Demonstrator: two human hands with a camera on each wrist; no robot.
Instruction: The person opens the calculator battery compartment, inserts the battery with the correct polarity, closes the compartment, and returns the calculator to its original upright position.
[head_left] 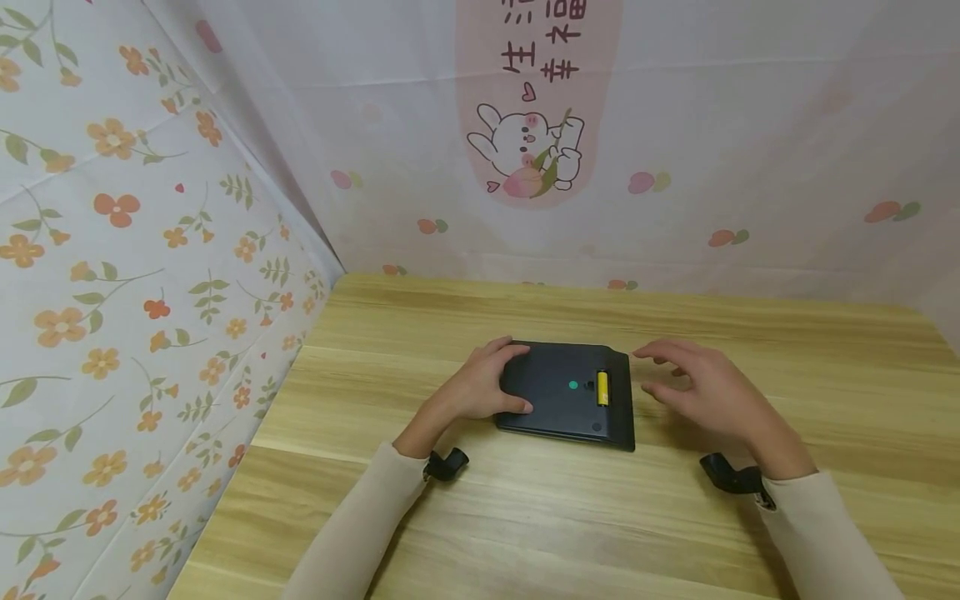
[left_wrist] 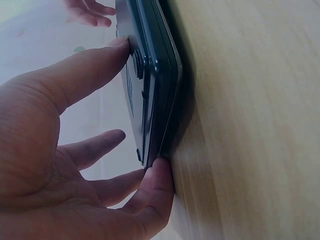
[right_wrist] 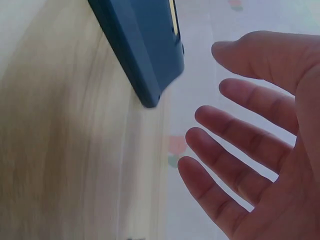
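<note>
Lying flat on the wood-grain worktop [head_left: 525, 517], a black battery-powered device [head_left: 543, 383] sits between the two hands with its battery side up. A yellow cylindrical battery [head_left: 603, 389] rests in the slot near the device's right edge, its length running from near to far, and a round green sticker [head_left: 573, 385] marks the casing just to the left of it. A small dark round foot [head_left: 597, 427] shows close to the near right corner.

The left hand [head_left: 480, 385] pinches the device at its left end: the thumb presses on the upper face, while in the left wrist view some fingertips meet the edge and the index finger stands off it. The right hand [head_left: 701, 387] hangs just beyond the right edge, touching nothing, its fingers spread and gently bent, the thumb apart from them.

Beige sleeves [head_left: 360, 525] cover both forearms, and a black wrist mount [head_left: 447, 465] shows below the left hand. Behind the worktop hangs a pale cloth [head_left: 397, 125] printed with a rabbit [head_left: 517, 137]; a floral cloth [head_left: 112, 333] hangs at left.
</note>
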